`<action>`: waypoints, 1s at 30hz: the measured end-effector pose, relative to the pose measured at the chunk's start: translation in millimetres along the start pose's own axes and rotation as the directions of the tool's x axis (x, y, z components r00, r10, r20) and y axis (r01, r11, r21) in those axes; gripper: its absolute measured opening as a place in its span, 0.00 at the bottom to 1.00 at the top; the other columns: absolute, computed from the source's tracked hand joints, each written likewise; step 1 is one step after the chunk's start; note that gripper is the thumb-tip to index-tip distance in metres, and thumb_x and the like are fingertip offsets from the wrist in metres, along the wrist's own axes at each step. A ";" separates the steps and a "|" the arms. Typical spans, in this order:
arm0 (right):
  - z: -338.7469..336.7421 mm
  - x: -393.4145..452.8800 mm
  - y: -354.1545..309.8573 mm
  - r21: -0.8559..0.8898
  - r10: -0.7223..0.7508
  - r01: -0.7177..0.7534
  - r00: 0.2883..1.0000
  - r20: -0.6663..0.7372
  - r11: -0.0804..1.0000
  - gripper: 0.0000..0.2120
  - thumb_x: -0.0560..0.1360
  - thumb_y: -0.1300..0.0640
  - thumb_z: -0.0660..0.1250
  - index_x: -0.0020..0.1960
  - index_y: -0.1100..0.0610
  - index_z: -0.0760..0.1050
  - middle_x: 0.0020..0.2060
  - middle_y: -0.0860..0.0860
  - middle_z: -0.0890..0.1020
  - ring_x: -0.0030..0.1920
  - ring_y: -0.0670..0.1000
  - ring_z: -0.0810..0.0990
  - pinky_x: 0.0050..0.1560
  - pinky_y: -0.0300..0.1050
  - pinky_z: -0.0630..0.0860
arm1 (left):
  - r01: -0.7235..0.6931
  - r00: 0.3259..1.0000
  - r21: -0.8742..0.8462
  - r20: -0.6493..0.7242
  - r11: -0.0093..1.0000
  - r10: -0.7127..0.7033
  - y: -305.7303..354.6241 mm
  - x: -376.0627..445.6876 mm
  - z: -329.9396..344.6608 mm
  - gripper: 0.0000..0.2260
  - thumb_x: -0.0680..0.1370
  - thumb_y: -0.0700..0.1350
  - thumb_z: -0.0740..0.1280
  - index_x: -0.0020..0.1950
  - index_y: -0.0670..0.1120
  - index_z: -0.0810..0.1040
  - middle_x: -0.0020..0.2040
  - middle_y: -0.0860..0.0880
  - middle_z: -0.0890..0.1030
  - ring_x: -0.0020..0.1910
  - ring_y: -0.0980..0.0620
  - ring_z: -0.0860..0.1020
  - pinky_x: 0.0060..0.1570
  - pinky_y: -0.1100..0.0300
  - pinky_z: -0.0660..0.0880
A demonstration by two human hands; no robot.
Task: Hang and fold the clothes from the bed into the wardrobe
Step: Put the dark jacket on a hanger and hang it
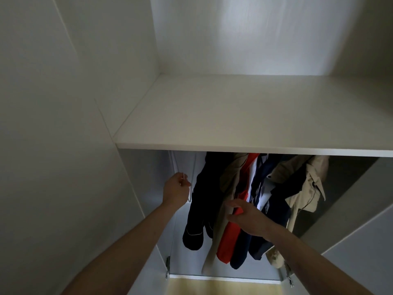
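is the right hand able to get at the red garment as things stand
Probably yes: the right hand already lies open against the red garment, with nothing between them. The left hand grips a white hanger off to the side.

Free gap left of hanging clothes (251, 201); shelf (255, 116) overhead

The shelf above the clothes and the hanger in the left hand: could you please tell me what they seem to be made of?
Shelf: probably laminated or painted board, judging by its smooth matt white face and square, flat front edge.
Hanger: likely thin wire, coated white or bare metal; it shows only as slim pale lines, so plastic is possible. The left hand grips it.
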State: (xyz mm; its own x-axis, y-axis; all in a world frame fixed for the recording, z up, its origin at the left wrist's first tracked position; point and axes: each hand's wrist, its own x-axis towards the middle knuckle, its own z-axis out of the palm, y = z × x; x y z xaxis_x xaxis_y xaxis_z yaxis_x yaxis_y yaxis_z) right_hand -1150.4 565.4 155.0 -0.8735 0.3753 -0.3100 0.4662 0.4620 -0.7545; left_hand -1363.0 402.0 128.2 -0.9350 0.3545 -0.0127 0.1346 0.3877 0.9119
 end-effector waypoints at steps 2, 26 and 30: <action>-0.4 -2.9 2.2 0.007 -0.009 0.009 1.000 0.018 1.000 0.20 0.81 0.58 0.69 0.71 0.53 0.72 0.50 0.51 0.81 0.24 0.35 0.74 0.29 0.28 0.69 | -0.006 1.000 -0.032 -0.028 0.999 0.005 0.3 -6.4 -2.5 0.14 0.80 0.34 0.63 0.44 0.52 0.79 0.43 0.53 0.83 0.42 0.56 0.80 0.46 0.63 0.76; -16.2 -42.6 48.2 0.124 -0.079 0.061 0.986 0.146 0.990 0.08 0.79 0.60 0.70 0.57 0.52 0.81 0.48 0.48 0.83 0.46 0.46 0.83 0.52 0.44 0.79 | 0.063 0.983 0.083 0.167 0.995 -0.076 13.9 -147.0 -2.9 0.05 0.82 0.46 0.68 0.48 0.53 0.81 0.39 0.57 0.87 0.26 0.63 0.77 0.32 0.68 0.71; -3.4 -58.0 67.9 0.167 0.008 -0.040 0.981 0.192 0.985 0.08 0.79 0.57 0.71 0.56 0.46 0.78 0.47 0.50 0.82 0.38 0.40 0.80 0.37 0.33 0.75 | 0.189 0.935 0.084 0.288 0.978 -0.205 15.5 -180.2 -24.0 0.05 0.82 0.46 0.70 0.51 0.46 0.83 0.40 0.52 0.88 0.30 0.59 0.78 0.34 0.65 0.74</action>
State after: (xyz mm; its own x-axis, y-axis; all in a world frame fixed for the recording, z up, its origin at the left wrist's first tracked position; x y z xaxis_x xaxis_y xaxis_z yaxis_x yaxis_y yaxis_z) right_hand -1067.7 577.8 123.8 -0.8805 0.2178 -0.4210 0.4712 0.3061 -0.8272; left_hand -1200.3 323.7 154.5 -0.8074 0.4972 -0.3175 -0.0176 0.5176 0.8554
